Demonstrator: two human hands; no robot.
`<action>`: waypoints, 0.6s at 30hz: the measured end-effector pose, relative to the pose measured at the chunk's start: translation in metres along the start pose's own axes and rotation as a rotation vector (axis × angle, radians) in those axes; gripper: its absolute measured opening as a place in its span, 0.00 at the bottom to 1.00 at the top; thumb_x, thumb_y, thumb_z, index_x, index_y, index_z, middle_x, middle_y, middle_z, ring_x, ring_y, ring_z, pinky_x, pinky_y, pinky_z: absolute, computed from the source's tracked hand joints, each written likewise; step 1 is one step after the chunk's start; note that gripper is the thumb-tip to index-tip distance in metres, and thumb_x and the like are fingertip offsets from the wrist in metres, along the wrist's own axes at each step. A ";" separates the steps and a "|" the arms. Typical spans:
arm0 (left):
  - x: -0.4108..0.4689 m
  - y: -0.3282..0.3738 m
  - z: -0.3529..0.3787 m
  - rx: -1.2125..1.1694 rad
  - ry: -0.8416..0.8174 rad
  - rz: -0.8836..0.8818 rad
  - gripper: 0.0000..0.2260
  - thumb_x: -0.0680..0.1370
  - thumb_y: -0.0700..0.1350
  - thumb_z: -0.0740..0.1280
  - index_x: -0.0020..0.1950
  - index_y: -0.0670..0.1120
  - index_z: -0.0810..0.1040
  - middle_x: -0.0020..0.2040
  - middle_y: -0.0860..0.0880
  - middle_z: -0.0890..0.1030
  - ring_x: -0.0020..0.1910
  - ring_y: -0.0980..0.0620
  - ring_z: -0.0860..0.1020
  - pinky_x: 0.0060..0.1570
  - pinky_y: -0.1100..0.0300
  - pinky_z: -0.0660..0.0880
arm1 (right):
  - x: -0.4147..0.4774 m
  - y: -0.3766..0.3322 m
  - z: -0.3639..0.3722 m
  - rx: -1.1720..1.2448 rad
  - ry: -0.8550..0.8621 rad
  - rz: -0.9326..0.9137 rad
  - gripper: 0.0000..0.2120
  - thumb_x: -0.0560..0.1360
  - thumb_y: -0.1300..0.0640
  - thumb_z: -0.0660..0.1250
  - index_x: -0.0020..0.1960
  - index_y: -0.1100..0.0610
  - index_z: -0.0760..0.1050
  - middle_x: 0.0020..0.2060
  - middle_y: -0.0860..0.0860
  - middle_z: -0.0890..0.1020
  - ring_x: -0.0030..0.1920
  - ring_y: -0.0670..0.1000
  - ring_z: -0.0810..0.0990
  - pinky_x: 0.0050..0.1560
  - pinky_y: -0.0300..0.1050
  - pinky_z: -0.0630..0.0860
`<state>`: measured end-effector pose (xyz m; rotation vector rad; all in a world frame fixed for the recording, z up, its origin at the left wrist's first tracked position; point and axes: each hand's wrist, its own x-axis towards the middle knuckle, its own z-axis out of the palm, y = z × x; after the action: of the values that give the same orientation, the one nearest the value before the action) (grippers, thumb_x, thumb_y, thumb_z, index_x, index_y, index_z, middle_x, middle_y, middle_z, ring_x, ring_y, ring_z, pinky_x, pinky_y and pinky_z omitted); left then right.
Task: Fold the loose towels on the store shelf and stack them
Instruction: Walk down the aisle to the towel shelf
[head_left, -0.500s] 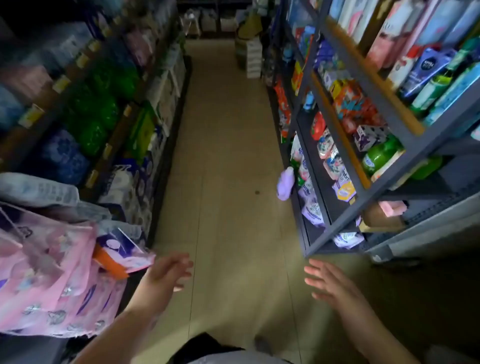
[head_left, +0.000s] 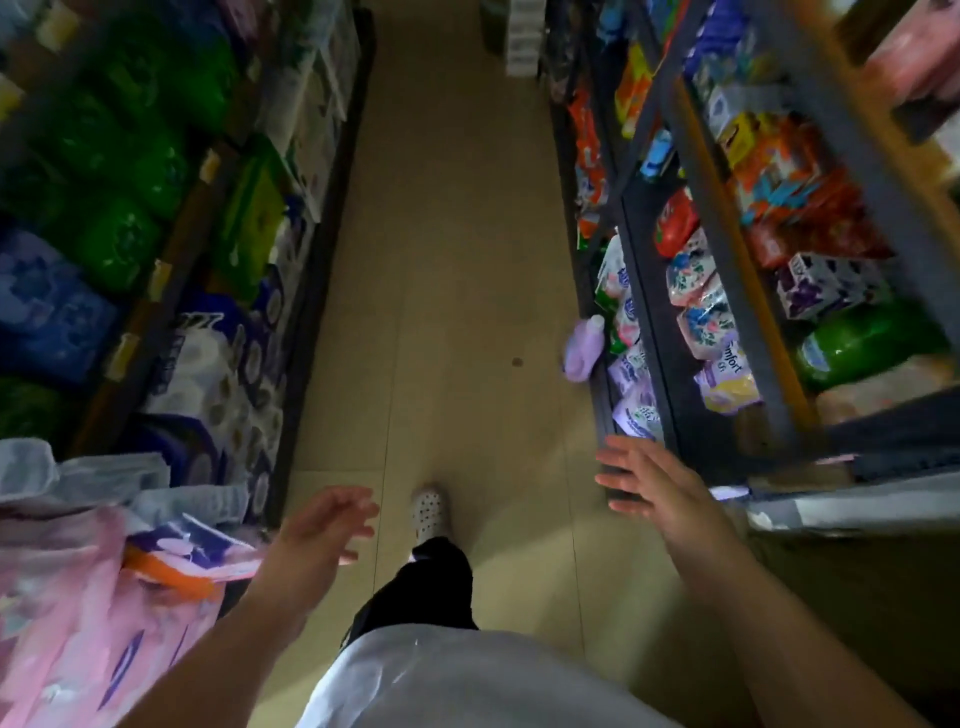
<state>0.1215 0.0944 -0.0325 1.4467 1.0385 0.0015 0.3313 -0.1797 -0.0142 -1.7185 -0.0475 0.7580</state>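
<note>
Mid-step down a tan-tiled store aisle (head_left: 457, 260), bare left hand (head_left: 322, 525) and bare right hand (head_left: 660, 488) empty, fingers loosely spread — apparently swung for balance.

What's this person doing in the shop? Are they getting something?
A person is mid-step in a shop aisle, with one spotted white shoe forward on the tan floor. The left hand and the right hand are both open, held out in front, and hold nothing. Shelves full of packets stand on both sides, and the right hand is close to the dark shelf rack. Neither hand holds a towel.
</note>
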 end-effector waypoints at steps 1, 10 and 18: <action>0.021 0.014 -0.002 0.000 -0.003 0.014 0.16 0.70 0.56 0.71 0.54 0.49 0.82 0.48 0.51 0.87 0.50 0.45 0.84 0.49 0.48 0.78 | 0.017 -0.009 0.004 0.011 0.019 -0.001 0.47 0.50 0.19 0.70 0.59 0.48 0.79 0.53 0.46 0.86 0.54 0.48 0.85 0.53 0.47 0.78; 0.202 0.179 -0.019 0.093 -0.101 0.129 0.06 0.82 0.48 0.66 0.55 0.49 0.81 0.52 0.48 0.85 0.51 0.47 0.83 0.53 0.48 0.78 | 0.137 -0.097 0.036 0.078 0.108 0.093 0.20 0.79 0.40 0.64 0.63 0.51 0.79 0.56 0.47 0.85 0.55 0.48 0.84 0.55 0.49 0.79; 0.333 0.266 -0.015 0.076 -0.027 0.057 0.07 0.82 0.48 0.66 0.56 0.48 0.80 0.52 0.50 0.85 0.52 0.47 0.83 0.57 0.44 0.77 | 0.299 -0.156 0.050 0.065 0.062 0.122 0.25 0.77 0.36 0.64 0.65 0.51 0.78 0.58 0.48 0.84 0.57 0.49 0.84 0.54 0.49 0.77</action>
<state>0.4610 0.3516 -0.0080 1.5411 0.9835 -0.0169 0.5969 0.0341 -0.0171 -1.6935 0.1241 0.7872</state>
